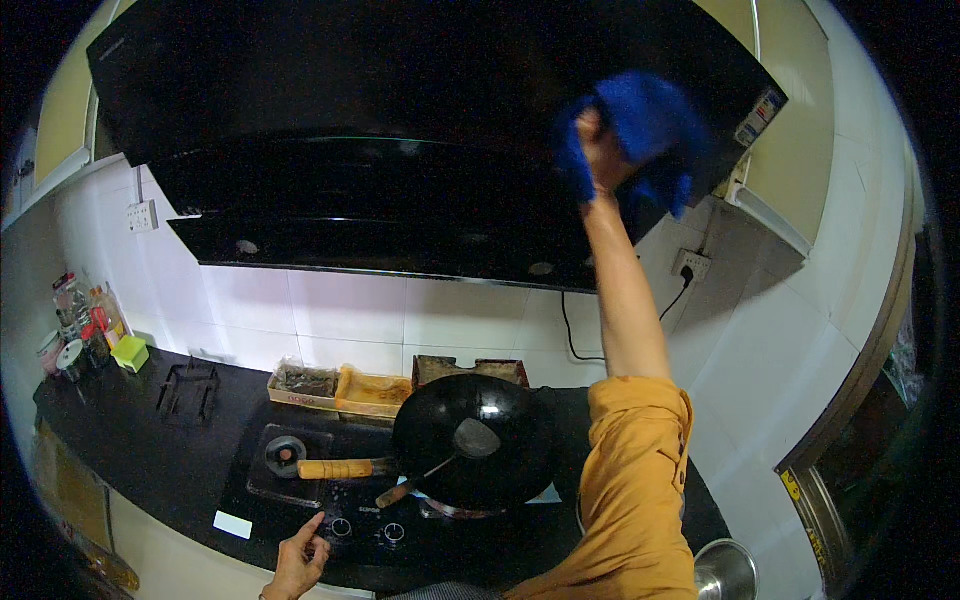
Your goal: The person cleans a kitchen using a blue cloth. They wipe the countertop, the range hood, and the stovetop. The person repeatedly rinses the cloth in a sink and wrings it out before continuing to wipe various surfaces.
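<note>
Raised at the upper right, my right hand point(601, 155) grips a blue cloth point(655, 125) and presses it against the black range hood point(370, 105). The cloth is slightly blurred, and its folds hide some of my fingers. Low down, my left hand point(298, 560) rests by the front edge of the gas stove point(365, 545), just left of its knobs point(341, 528). Its index finger points out, the other fingers are loosely bent, and nothing shows in it. A black wok point(420, 425) with a wooden handle sits on the right burner, a spatula point(477, 438) lying inside.
Left of the wok is a bare burner point(286, 456); a pot support point(187, 390) lies on the dark counter. Boxes point(375, 390) stand along the tiled wall. Bottles and jars point(75, 320) crowd the left corner. A plugged cord point(688, 272) hangs behind my right arm. A metal pot point(727, 570) is lower right.
</note>
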Tool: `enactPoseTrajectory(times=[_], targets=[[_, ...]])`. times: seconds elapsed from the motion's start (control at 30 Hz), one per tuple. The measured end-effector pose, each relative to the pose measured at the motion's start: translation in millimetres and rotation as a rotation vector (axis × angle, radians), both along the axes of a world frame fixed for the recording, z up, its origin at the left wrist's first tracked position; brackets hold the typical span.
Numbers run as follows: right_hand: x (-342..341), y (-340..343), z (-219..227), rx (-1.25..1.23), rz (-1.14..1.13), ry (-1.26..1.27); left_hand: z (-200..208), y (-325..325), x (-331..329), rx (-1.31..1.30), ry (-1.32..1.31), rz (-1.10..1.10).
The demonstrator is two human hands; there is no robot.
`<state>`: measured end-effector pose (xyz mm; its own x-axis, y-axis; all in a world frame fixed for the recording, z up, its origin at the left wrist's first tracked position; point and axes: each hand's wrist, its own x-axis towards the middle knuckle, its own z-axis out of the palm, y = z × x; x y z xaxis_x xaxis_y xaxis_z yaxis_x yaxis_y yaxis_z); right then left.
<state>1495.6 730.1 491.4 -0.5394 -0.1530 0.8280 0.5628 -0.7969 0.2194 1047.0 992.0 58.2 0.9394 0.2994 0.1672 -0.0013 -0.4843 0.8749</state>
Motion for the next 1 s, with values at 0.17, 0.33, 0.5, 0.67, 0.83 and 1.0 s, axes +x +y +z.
enactPoseTrajectory(times=[0.17, 0.33, 0.5, 0.67, 0.83, 1.0], targets=[[-109, 153, 6, -0.133, -0.431, 0.143, 7, 10, -14, -0.016, 0.033, 0.047], [-103, 256, -9, -0.638, -0.035, -0.022, 15, 9, 3, 0.004, 0.029, -0.048], [-111, 228, -7, -0.822, 0.002, -0.094, 29, 9, -2, 0.016, 0.068, -0.049], [-56, 120, -31, -0.698, 0.078, 0.376, 2, 28, -18, -0.047, -0.006, -0.009], [-29, 42, -15, -0.045, -0.417, 0.141, 5, 39, -28, -0.035, 0.0, 0.023], [-70, 134, 29, 0.006, 0.02, -0.075, 8, 58, -37, -0.044, 0.0, 0.039]])
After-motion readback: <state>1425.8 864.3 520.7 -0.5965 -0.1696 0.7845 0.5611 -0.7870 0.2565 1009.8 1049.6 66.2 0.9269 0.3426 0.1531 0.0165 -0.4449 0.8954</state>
